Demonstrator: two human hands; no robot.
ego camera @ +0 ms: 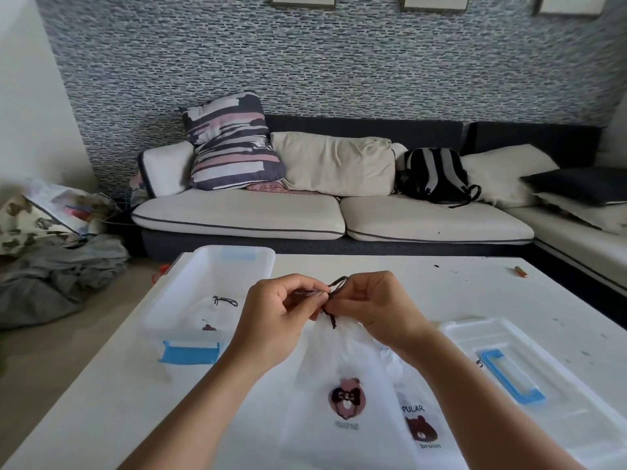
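So over the white surface (407,276), with the clear tub (190,283) off to the left of my fingers (305,285), the little white bear pouch (342,368) hangs right under them while my left hand (274,317) and right hand (373,307) both pinch its dark drawstring (336,285).

Thin white pouch (342,378), dark cord (334,290), glossy table (101,401).

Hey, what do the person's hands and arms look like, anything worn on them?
Nothing worn shows. The left hand and right hand are ungloved, with no ring, watch or bracelet visible. The left forearm and right forearm are uncovered down to the picture's bottom edge; no sleeve appears.
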